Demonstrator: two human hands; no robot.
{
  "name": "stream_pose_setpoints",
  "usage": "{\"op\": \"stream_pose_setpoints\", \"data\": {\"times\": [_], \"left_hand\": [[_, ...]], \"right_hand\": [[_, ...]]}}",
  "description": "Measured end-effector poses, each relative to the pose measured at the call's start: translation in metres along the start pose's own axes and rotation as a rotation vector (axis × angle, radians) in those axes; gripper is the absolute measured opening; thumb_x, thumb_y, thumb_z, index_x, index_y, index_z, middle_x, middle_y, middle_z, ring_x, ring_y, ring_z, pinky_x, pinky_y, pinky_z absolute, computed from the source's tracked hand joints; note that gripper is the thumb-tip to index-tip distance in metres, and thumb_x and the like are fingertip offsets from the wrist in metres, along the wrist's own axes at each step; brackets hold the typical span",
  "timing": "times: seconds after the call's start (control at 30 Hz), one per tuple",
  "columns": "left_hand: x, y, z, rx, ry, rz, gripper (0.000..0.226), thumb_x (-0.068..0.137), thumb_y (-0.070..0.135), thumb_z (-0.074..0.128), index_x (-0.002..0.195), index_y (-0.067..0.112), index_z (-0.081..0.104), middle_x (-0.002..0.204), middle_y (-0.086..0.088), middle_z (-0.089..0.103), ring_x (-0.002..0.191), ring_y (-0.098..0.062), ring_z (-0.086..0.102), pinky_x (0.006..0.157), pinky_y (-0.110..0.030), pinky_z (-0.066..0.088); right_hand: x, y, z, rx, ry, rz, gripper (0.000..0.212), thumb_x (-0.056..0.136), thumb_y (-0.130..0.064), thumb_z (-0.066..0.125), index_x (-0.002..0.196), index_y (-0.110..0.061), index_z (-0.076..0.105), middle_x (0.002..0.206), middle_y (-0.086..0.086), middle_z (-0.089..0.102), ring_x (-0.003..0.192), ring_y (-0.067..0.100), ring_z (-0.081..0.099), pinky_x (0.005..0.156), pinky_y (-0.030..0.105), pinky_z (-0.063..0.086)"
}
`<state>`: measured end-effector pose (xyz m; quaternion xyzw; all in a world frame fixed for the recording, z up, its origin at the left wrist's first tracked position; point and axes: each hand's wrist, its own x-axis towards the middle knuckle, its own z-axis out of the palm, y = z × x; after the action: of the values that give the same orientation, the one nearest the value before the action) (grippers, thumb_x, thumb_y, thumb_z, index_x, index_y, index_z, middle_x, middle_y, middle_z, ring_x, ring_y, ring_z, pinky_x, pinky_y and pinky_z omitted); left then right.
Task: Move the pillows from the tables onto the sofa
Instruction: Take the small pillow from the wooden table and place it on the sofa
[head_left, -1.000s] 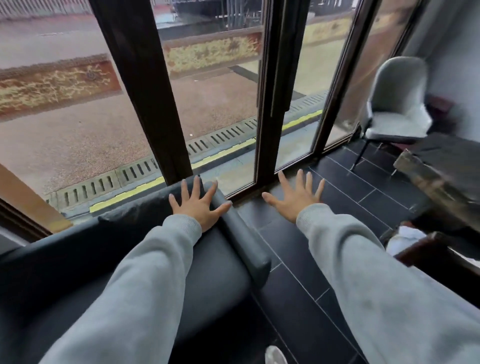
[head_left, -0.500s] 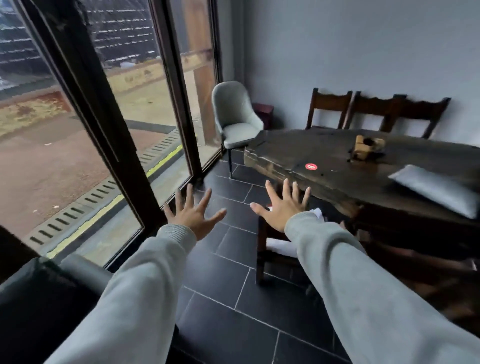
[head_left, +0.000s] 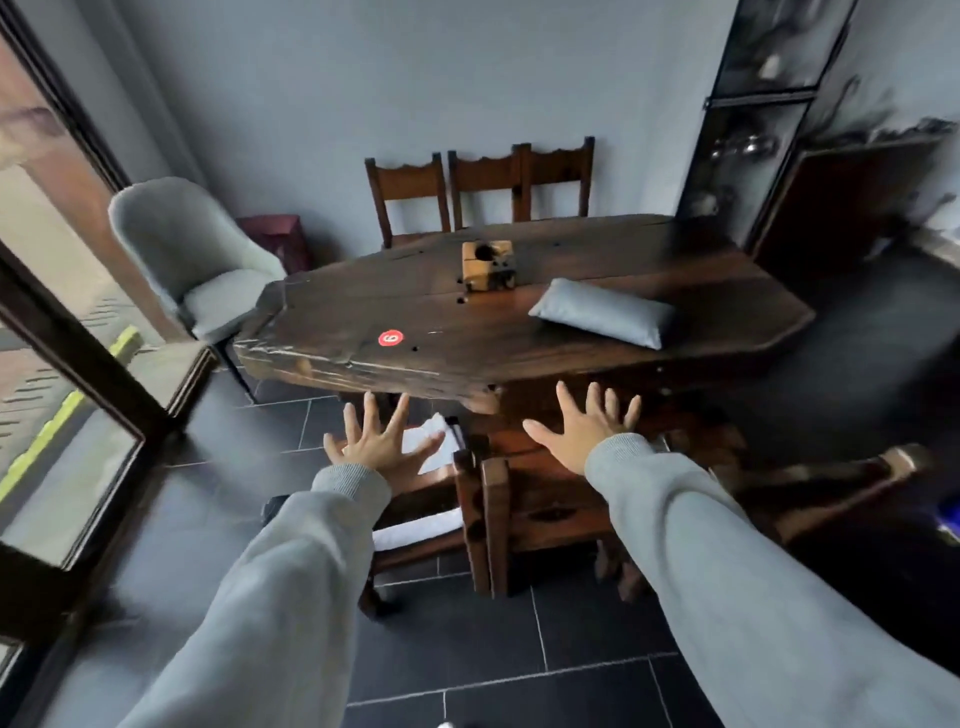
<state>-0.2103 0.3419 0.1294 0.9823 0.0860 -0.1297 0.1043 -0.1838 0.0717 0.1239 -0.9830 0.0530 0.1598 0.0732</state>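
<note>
Both hands raised before dark wooden worktop (head_left: 519, 332), fingers spread, empty.

Left hand (head_left: 376, 447) and right hand (head_left: 584, 428) apart, short of near edge; grey pillow (head_left: 602, 312) flat on right part of top, beside small wooden block (head_left: 488, 264); red sticker (head_left: 390, 338) toward left.

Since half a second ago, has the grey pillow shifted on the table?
No. The pillow lies in the same spot on the table, right of the wooden block; only the camera turned.

Loose light-grey sweatshirt sleeves (head_left: 291, 582), ribbed cuffs (head_left: 350, 480), hands bare.
</note>
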Motion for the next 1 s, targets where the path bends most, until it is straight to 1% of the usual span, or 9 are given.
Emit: {"op": "stream_pose_setpoints", "data": {"times": [0.17,0.47,0.5,0.57,0.63,0.7,0.73,0.87,1.0], "left_hand": [[0.085,0.066,0.026,-0.003,-0.084,0.06,0.089,0.087,0.087,0.027,0.161,0.048,-0.001,0.173,-0.001,-0.014,0.158,-0.03,-0.014,0.123,-0.063,0.002],[0.245,0.166,0.026,-0.032,-0.161,0.191,0.09,0.089,0.083,0.037,0.162,0.045,0.002,0.173,-0.001,-0.013,0.158,-0.028,-0.015,0.124,-0.062,0.004],[0.247,0.164,0.023,-0.027,-0.159,0.2,0.09,0.089,0.083,0.037,0.162,0.045,0.001,0.173,-0.001,-0.013,0.158,-0.028,-0.015,0.124,-0.061,0.004],[0.292,0.193,0.025,-0.017,-0.191,0.209,0.09,0.089,0.082,0.038,0.162,0.044,0.001,0.173,-0.001,-0.012,0.159,-0.029,-0.013,0.124,-0.06,0.006],[0.292,0.187,0.022,-0.012,-0.189,0.196,0.089,0.091,0.077,0.043,0.163,0.043,0.002,0.173,-0.001,-0.01,0.159,-0.029,-0.011,0.124,-0.059,0.008],[0.338,0.22,0.03,0.015,-0.227,0.216,0.09,0.092,0.072,0.049,0.163,0.042,0.002,0.173,-0.002,-0.01,0.159,-0.031,-0.007,0.124,-0.058,0.01],[0.338,0.216,0.03,0.019,-0.221,0.219,0.091,0.092,0.07,0.052,0.163,0.042,0.002,0.173,-0.002,-0.009,0.159,-0.032,-0.004,0.123,-0.057,0.013],[0.406,0.254,0.058,0.017,-0.269,0.169,0.094,0.092,0.058,0.063,0.163,0.042,0.003,0.173,-0.002,-0.009,0.155,-0.037,0.017,0.12,-0.054,0.024],[0.477,0.282,0.082,0.02,-0.287,0.093,0.096,0.094,0.05,0.065,0.163,0.039,-0.001,0.172,-0.007,-0.01,0.152,-0.041,0.024,0.116,-0.053,0.032]], "right_hand": [[0.056,0.065,0.004,-0.001,-0.084,0.145,0.092,0.091,-0.085,0.019,0.166,-0.035,0.0,0.174,0.015,-0.003,0.159,0.037,-0.007,0.121,0.063,-0.014],[0.189,0.133,-0.029,0.005,-0.109,0.377,0.09,0.093,-0.082,0.021,0.166,-0.034,-0.001,0.174,0.013,0.0,0.16,0.035,-0.001,0.123,0.063,-0.009],[0.188,0.131,-0.03,0.02,-0.102,0.371,0.09,0.093,-0.082,0.022,0.166,-0.035,-0.002,0.174,0.013,0.001,0.16,0.035,0.0,0.123,0.063,-0.008],[0.221,0.151,-0.036,0.053,-0.124,0.395,0.09,0.093,-0.082,0.024,0.166,-0.035,-0.002,0.174,0.013,0.001,0.16,0.035,0.001,0.124,0.062,-0.008],[0.219,0.147,-0.033,0.043,-0.109,0.358,0.09,0.094,-0.08,0.029,0.166,-0.035,-0.002,0.174,0.013,0.0,0.16,0.034,0.001,0.124,0.061,-0.007],[0.264,0.173,-0.037,0.078,-0.139,0.383,0.09,0.095,-0.078,0.033,0.166,-0.035,-0.002,0.174,0.013,0.001,0.16,0.035,0.002,0.125,0.06,-0.004],[0.263,0.172,-0.037,0.074,-0.136,0.388,0.09,0.095,-0.077,0.034,0.166,-0.034,-0.003,0.174,0.013,0.001,0.16,0.035,0.003,0.125,0.06,-0.002],[0.351,0.209,-0.032,0.105,-0.211,0.361,0.091,0.097,-0.073,0.039,0.166,-0.033,-0.006,0.174,0.013,-0.003,0.16,0.035,0.001,0.125,0.058,0.002],[0.45,0.24,-0.026,0.178,-0.231,0.293,0.096,0.098,-0.066,0.05,0.165,-0.032,-0.009,0.173,0.014,-0.008,0.159,0.038,0.002,0.125,0.055,0.014]]}}
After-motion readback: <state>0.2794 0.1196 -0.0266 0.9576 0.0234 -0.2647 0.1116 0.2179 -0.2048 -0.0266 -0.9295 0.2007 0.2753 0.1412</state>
